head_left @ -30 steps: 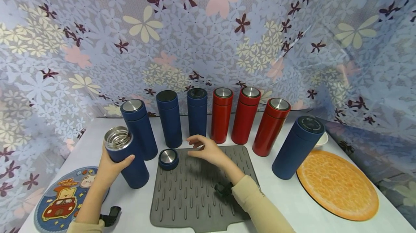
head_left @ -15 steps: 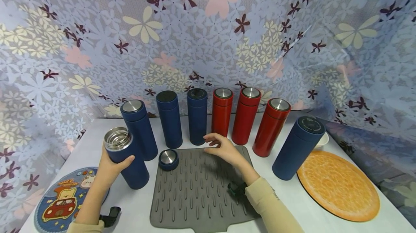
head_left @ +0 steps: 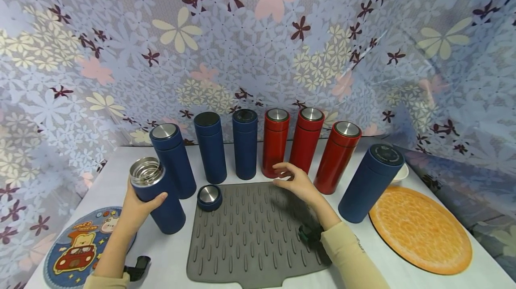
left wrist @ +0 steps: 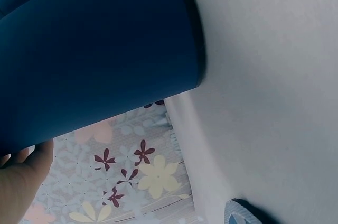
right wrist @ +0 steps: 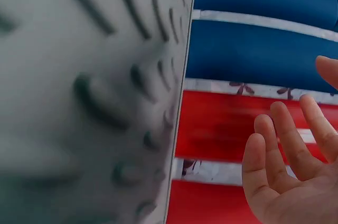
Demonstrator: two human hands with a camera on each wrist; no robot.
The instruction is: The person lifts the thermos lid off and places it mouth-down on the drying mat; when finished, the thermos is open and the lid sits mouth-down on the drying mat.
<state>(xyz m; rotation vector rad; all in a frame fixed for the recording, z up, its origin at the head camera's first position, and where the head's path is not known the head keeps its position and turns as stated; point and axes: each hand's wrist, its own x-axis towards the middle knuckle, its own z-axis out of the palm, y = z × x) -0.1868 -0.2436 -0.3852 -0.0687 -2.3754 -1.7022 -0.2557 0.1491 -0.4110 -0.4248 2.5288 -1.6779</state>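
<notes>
A grey, ribbed, rectangular mat lies right of a near-upright, steel-rimmed blue cylindrical bottle, lidless, which the left hand grips. The right hand, empty, fingers parted, hangs over the far right edge; the round, steel-topped blue lid lies left, nearer the left hand.

Lid on mat, bottle left, bottle row behind; placemat right

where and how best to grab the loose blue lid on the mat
Probably pinch the lid by its round blue side wall, with the right hand from above: it lies low, steel top up, while the left hand holds the open bottle.
</notes>
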